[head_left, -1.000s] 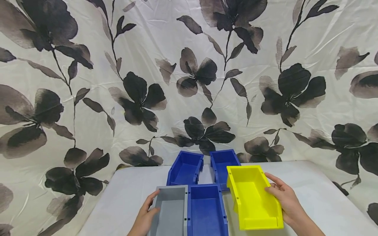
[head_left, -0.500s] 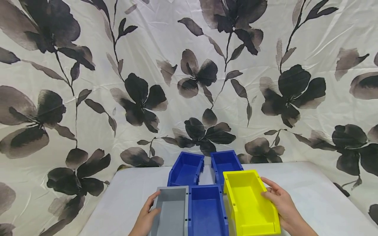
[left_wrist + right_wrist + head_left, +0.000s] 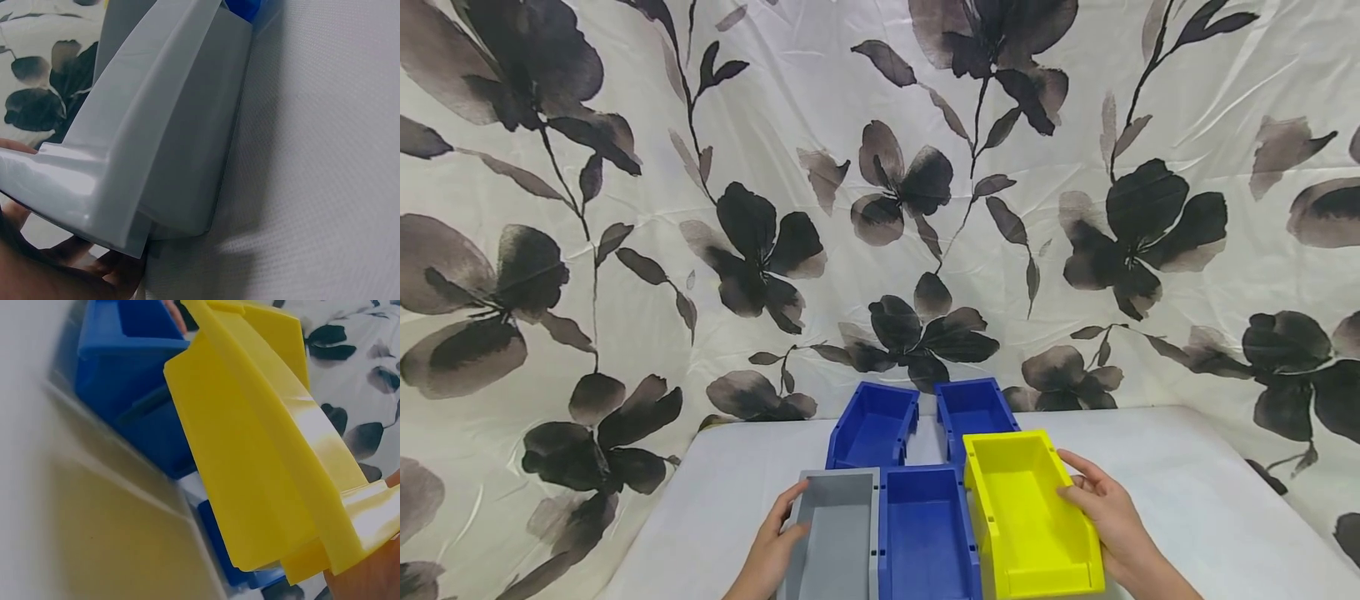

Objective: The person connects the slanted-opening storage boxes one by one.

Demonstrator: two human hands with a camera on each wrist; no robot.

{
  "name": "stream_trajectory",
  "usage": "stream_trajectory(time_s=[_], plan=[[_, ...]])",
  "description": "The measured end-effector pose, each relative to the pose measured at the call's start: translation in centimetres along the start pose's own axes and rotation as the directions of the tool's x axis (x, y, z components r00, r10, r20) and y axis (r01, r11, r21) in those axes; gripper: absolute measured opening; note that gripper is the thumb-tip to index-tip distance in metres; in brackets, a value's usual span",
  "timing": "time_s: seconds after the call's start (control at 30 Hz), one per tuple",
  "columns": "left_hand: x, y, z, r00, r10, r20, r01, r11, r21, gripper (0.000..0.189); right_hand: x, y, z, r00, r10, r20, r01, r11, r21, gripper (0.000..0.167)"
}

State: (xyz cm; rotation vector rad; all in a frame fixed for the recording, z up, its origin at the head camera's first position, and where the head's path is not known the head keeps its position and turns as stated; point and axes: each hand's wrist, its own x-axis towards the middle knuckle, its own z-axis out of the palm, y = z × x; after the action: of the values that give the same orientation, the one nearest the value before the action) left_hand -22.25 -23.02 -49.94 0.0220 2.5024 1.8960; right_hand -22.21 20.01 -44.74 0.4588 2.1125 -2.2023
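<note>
My left hand (image 3: 772, 537) grips the left wall of a grey plastic storage bin (image 3: 841, 533), thumb over the rim. Against the grey bin's right side stands a blue bin (image 3: 927, 533). With my right hand (image 3: 1108, 517) I hold a yellow bin (image 3: 1033, 517) by its right wall, close beside the blue bin's right side. In the right wrist view the yellow bin (image 3: 250, 456) is tilted and raised over the tabletop. The left wrist view has the grey bin (image 3: 181, 125) down on the white cloth.
Two more blue bins, one at back left (image 3: 874, 425) and one at back right (image 3: 976, 412), stand behind the front row with a narrow gap between them. A white cloth covers the table (image 3: 1195, 483). A floral curtain (image 3: 880, 208) hangs behind it.
The yellow bin in my right hand has moved left and nearer to me, closing in on the front blue bin. My left hand stays on the grey bin.
</note>
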Motion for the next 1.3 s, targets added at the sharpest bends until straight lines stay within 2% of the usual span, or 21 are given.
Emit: stream_trajectory(time_s=[0.13, 0.27, 0.5, 0.77, 0.83, 0.87, 0.9, 0.93, 0.97, 1.03, 1.07, 1.1, 1.13, 1.2, 1.3], plan=[[0.0, -0.2, -0.1, 1.0, 0.024, -0.002, -0.024, 1.0, 0.003, 0.061, -0.2, 0.4, 0.3, 1.0, -0.018, -0.009, 0.018, 1.0, 0.005, 0.065], [0.0, -0.1, -0.3, 1.0, 0.029, -0.006, -0.029, 1.0, 0.008, 0.061, -0.3, 0.6, 0.9, 0.998, -0.057, -0.033, 0.056, 0.998, -0.033, 0.063], [0.1, 0.0, -0.1, 0.999, 0.049, -0.012, -0.049, 0.999, 0.009, 0.062, -0.4, 0.7, 1.5, 0.995, -0.071, -0.064, 0.065, 0.994, -0.085, 0.058], [0.0, 0.0, 0.0, 0.998, 0.06, 0.02, -0.06, 0.998, -0.023, 0.063, -0.6, 0.7, 1.7, 0.992, -0.09, -0.083, 0.072, 0.977, -0.2, 0.052], [0.0, 0.0, 0.1, 0.998, 0.053, 0.029, -0.053, 0.998, -0.02, 0.063, -0.8, 0.5, 1.9, 0.991, -0.111, -0.082, 0.081, 0.95, -0.301, 0.052], [0.0, 0.0, 0.1, 0.998, 0.049, 0.032, -0.048, 0.999, -0.021, 0.063, -1.1, 0.3, 2.0, 0.988, -0.134, -0.074, 0.096, 0.918, -0.384, 0.054], [0.1, -0.1, 0.1, 0.998, 0.045, 0.037, -0.044, 0.999, -0.018, 0.064, -1.4, 0.2, 2.2, 0.984, -0.172, -0.057, 0.124, 0.869, -0.48, 0.057], [0.1, -0.1, 0.1, 0.998, 0.041, 0.04, -0.04, 0.999, -0.016, 0.064, -1.6, 0.0, 2.4, 0.978, -0.207, -0.039, 0.147, 0.802, -0.579, 0.061], [0.1, -0.1, 0.1, 0.998, 0.033, 0.044, -0.033, 0.999, -0.012, 0.064, -2.0, -0.2, 2.7, 0.969, -0.246, -0.013, 0.173, 0.717, -0.675, 0.067], [0.0, -0.1, 0.1, 0.999, 0.023, 0.045, -0.023, 1.0, -0.001, 0.063, -2.6, -0.6, 3.4, 0.943, -0.328, 0.05, 0.222, 0.514, -0.829, 0.079], [0.1, -0.2, 0.1, 0.999, 0.024, 0.041, -0.024, 1.0, 0.001, 0.063, -2.8, -0.8, 3.8, 0.924, -0.373, 0.085, 0.252, 0.428, -0.868, 0.083], [0.1, -0.2, 0.0, 0.999, 0.023, 0.037, -0.024, 1.0, 0.005, 0.063, -2.9, -1.1, 4.2, 0.907, -0.406, 0.114, 0.274, 0.364, -0.89, 0.085], [0.1, -0.2, 0.0, 0.999, 0.025, 0.033, -0.025, 1.0, 0.008, 0.062, -3.1, -1.3, 4.6, 0.894, -0.425, 0.139, 0.291, 0.317, -0.903, 0.085], [0.1, -0.1, 0.0, 0.999, 0.026, 0.026, -0.026, 1.0, 0.017, 0.062, -3.2, -1.8, 5.2, 0.873, -0.452, 0.185, 0.328, 0.261, -0.908, 0.083], [0.1, -0.1, -0.1, 1.0, 0.015, 0.021, -0.016, 0.999, 0.03, 0.061, -3.0, -2.4, 6.1, 0.856, -0.455, 0.247, 0.388, 0.247, -0.888, 0.079]])
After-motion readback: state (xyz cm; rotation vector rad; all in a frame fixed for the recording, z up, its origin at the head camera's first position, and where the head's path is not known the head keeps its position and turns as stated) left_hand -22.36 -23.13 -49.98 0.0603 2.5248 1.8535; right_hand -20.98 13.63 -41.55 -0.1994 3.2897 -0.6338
